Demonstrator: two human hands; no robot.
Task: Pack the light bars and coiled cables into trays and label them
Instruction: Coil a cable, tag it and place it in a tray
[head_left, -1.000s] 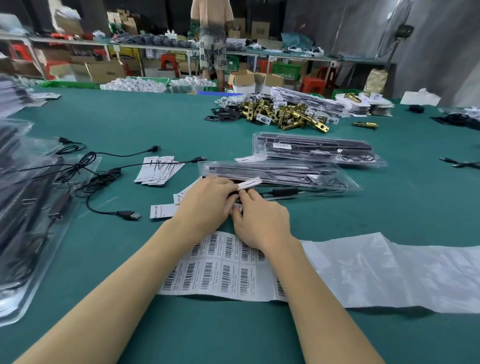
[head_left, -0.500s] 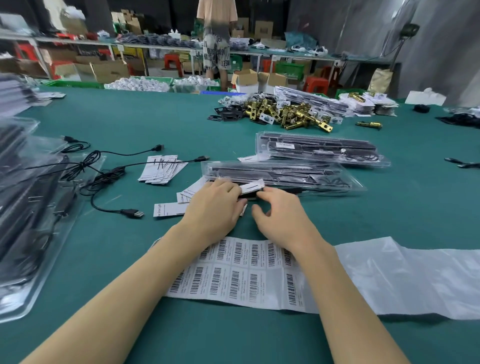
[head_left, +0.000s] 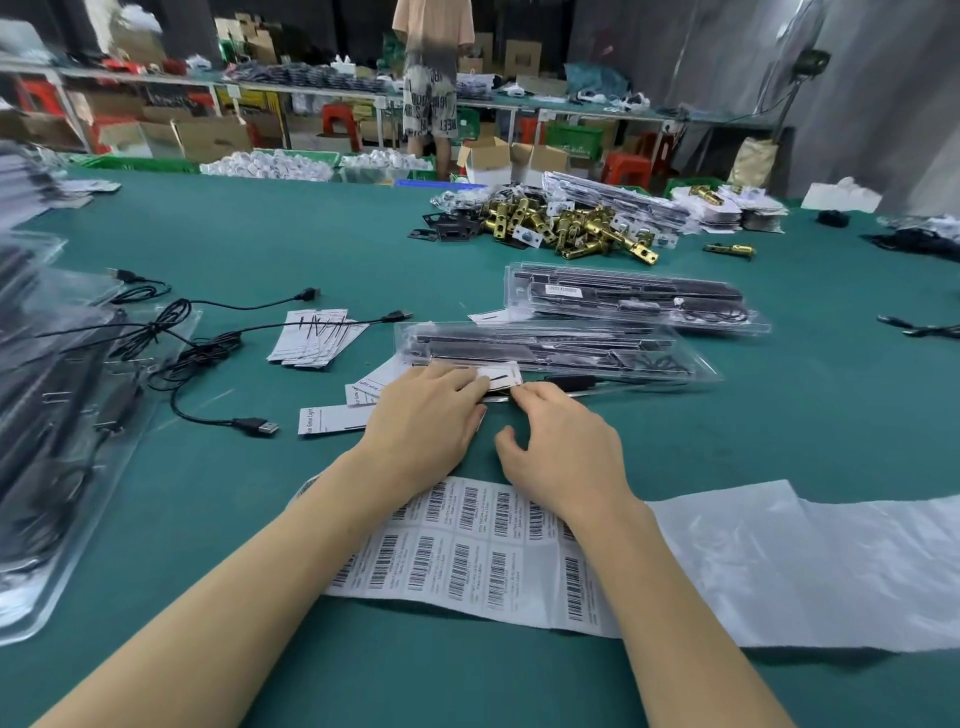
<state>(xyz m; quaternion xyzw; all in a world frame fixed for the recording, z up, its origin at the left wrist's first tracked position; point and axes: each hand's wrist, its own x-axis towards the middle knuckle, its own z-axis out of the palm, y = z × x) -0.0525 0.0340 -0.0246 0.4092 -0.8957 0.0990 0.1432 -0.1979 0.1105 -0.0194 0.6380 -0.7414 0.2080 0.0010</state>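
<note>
We are pressing our left hand (head_left: 426, 415), fingers flat, on a white paper card (head_left: 493, 375) at the near edge of a clear tray (head_left: 550, 349) of black light bars; our right hand (head_left: 563, 447), loosely curled, is touching a thin strip just beside it, though a pinch is hard to confirm; a barcode label sheet (head_left: 467, 556) is lying under our wrists on the green tabletop (head_left: 311, 239); a second packed tray (head_left: 628, 299) is sitting just behind; loose USB cables (head_left: 208, 343) are lying left.

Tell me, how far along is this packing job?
Done: a filled clear plastic tray with a label lies farther back. In hand: both hands, left hand and right hand, work a white card at the nearer tray. Left: loose black cables, barcode label sheet.
</note>
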